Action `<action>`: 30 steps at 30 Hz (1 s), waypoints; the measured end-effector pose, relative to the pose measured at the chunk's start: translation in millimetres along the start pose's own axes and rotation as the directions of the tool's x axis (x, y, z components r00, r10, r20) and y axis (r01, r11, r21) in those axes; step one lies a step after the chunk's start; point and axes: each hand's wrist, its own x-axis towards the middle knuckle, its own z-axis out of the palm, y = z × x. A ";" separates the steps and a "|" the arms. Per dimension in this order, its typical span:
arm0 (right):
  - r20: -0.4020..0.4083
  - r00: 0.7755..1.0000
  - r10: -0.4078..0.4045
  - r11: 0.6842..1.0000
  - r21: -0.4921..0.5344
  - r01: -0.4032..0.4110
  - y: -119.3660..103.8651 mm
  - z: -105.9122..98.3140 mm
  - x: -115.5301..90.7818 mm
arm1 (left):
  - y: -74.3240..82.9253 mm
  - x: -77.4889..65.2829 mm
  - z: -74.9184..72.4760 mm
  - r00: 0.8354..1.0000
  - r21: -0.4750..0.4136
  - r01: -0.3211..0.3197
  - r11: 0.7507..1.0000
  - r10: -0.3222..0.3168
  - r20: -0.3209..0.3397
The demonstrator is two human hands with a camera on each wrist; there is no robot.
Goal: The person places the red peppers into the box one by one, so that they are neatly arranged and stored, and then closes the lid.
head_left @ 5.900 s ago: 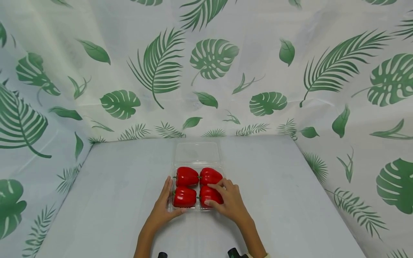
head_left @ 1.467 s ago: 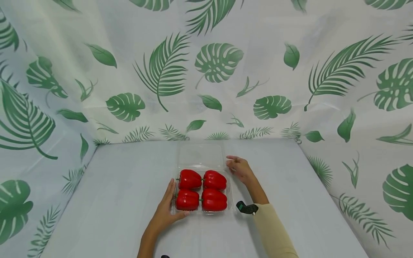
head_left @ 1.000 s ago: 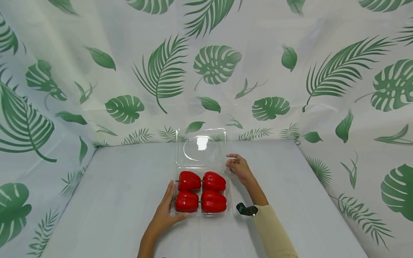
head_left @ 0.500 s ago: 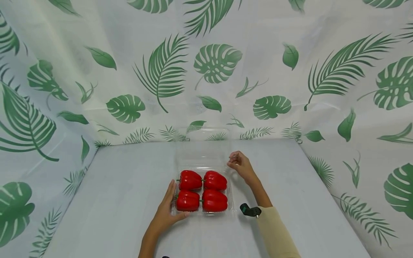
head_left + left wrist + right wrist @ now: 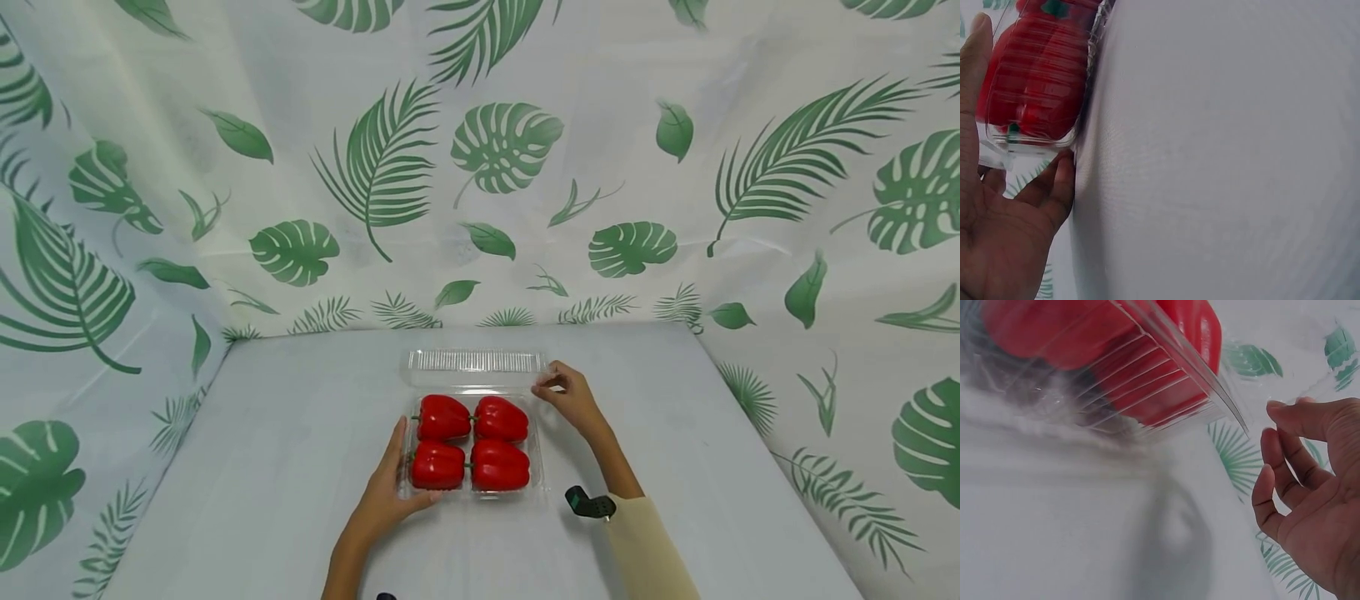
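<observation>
Several red bell peppers [image 5: 500,465] lie in two rows in a clear plastic clamshell container [image 5: 534,450]. The container's hinged lid [image 5: 480,361] stands raised at the back and looks narrow from above. My left hand [image 5: 382,492] rests against the container's near left corner, fingers straight along the left side and thumb along the front edge. In the left wrist view, the fingers touch the container's end wall. My right hand [image 5: 573,398] pinches the lid's right edge between thumb and fingers. In the right wrist view its fingertips [image 5: 1272,406] meet near thin clear plastic, hard to make out.
A white cloth-covered table [image 5: 285,442] spreads around the container. Behind and at both sides stands a white curtain [image 5: 570,150] printed with green leaves. A black wrist device [image 5: 590,503] sits at the right sleeve [image 5: 648,546].
My right hand has left the near right pepper for the lid's edge. The lid has risen from lying flat behind and now tips toward the peppers. The left hand stays at the container's corner.
</observation>
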 end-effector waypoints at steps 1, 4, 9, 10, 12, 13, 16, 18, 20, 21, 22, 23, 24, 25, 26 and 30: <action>-0.002 1.000 0.003 1.000 -0.004 -0.003 -0.7 -0.3 -1.6 | 0.5 -0.2 -0.2 1.000 -0.017 0.008 1.000 -0.008 0.001; -0.003 1.000 0.021 1.000 -0.006 -0.021 -1.4 -1.6 -6.7 | -0.5 -0.6 -0.4 1.000 -0.065 0.022 0.998 -0.022 0.010; -0.007 0.999 0.046 0.999 0.002 -0.046 0.5 -2.1 -15.3 | -6.0 -3.2 -4.2 0.998 -0.109 -0.028 0.994 0.033 0.048; -0.014 0.999 0.052 0.999 -0.004 -0.052 0.9 -1.5 -17.0 | -6.9 -3.8 -5.7 0.997 -0.124 -0.045 0.991 0.053 0.057; -0.023 0.998 0.066 0.998 -0.003 -0.066 1.5 0.5 -21.0 | -8.3 -4.6 -9.0 0.993 -0.161 -0.086 0.983 0.098 0.068; -0.025 0.997 0.075 0.997 -0.001 -0.075 2.4 1.8 -22.9 | -9.1 -4.8 -10.8 0.990 -0.180 -0.107 0.978 0.121 0.071; -0.022 0.993 0.112 0.993 0.027 -0.111 5.0 6.0 -29.2 | -11.7 -4.8 -15.6 0.979 -0.232 -0.164 0.959 0.186 0.079; -0.018 0.990 0.143 0.988 0.055 -0.142 6.7 8.9 -33.2 | -13.7 -5.4 -18.1 0.976 -0.258 -0.174 0.950 0.201 0.079; -0.026 0.985 0.172 0.982 0.077 -0.170 8.8 11.7 -35.9 | -14.8 -6.5 -20.0 0.977 -0.296 -0.159 0.942 0.192 0.088; -0.031 0.982 0.185 0.979 0.087 -0.182 10.2 12.9 -36.8 | -14.9 -7.1 -20.7 0.980 -0.317 -0.141 0.938 0.179 0.093; -0.034 0.980 0.198 0.976 0.102 -0.194 11.0 13.8 -37.6 | -14.7 -7.7 -21.2 0.982 -0.338 -0.120 0.934 0.161 0.096; -0.038 0.978 0.207 0.972 0.117 -0.201 13.2 14.8 -37.7 | -14.4 -8.3 -21.6 0.985 -0.354 -0.098 0.930 0.141 0.098; -0.040 0.976 0.215 0.969 0.132 -0.208 16.6 15.9 -37.5 | -13.9 -8.8 -22.0 0.988 -0.370 -0.074 0.926 0.119 0.101; -0.044 0.973 0.226 0.964 0.151 -0.217 20.2 17.0 -37.2 | -13.4 -9.4 -22.2 0.990 -0.383 -0.052 0.922 0.098 0.102; -0.047 0.971 0.233 0.961 0.164 -0.223 24.0 18.0 -37.1 | -13.0 -9.9 -22.3 0.991 -0.394 -0.031 0.919 0.079 0.105; -0.062 0.968 0.244 0.958 0.173 -0.230 38.8 22.5 -38.5 | -11.4 -12.1 -22.5 0.992 -0.419 0.026 0.908 0.028 0.122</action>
